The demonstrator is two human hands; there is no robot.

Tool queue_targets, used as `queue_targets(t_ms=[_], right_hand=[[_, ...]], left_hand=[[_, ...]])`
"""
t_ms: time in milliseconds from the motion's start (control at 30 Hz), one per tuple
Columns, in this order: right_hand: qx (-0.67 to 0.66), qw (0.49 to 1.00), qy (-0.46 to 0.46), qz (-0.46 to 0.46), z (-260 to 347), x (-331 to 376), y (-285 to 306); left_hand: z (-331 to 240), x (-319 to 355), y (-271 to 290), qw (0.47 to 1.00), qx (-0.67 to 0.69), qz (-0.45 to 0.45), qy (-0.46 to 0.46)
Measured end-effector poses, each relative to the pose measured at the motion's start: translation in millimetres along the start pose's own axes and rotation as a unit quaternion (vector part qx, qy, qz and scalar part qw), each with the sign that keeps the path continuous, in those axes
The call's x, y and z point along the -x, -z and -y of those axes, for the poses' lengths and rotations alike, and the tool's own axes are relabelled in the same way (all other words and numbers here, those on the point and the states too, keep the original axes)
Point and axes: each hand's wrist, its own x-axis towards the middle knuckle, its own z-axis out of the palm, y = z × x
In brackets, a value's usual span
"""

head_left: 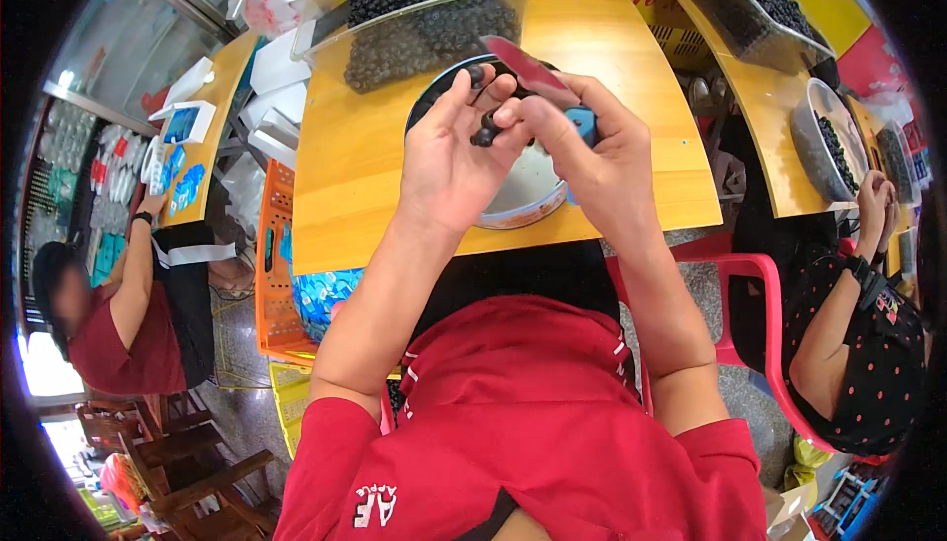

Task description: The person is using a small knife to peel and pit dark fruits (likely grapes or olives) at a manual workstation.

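My left hand (449,161) is turned palm up with its fingers curled. One small black round piece (476,74) sits at its fingertips, and a few more black pieces (485,131) lie in the fingers. My right hand (617,151) is closed round the blue handle (582,125) of a knife, whose reddish, shiny blade (528,72) points up and left. Its thumb meets the left fingers close to the black pieces. Beneath both hands stands a round bowl (518,201) with a pale inside, partly hidden by them.
A clear tub (424,8) heaped with black round pieces stands at the back of the wooden table (345,176). An orange crate (278,265) is left of it. On the right, a person (858,314) sits by another tub (829,137); another person (123,324) works at left.
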Motion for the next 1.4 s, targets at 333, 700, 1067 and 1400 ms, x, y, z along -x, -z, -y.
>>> queue_targets(t_ms=[333, 700, 1067, 1400], right_hand=[[0.248, 0.956, 0.154, 0.026, -21.9, 1.0, -5.9], [0.258, 0.941, 0.219, 0.022, -23.1, -3.1, -6.6], [0.267, 0.944, 0.186, 0.055, -22.3, -1.4, -5.3], [0.271, 0.948, 0.161, 0.035, -28.7, -5.4, -1.6]], left_hand=[[2.4, -1.3, 7.1, 0.999, 0.038, -0.016, -0.002], [6.6, 1.5, -3.6, 0.998, 0.051, -0.022, -0.004], [5.4, -4.4, 4.4, 0.995, 0.089, -0.015, -0.040], [16.5, -9.4, 9.0, 0.995, 0.075, -0.057, -0.033]])
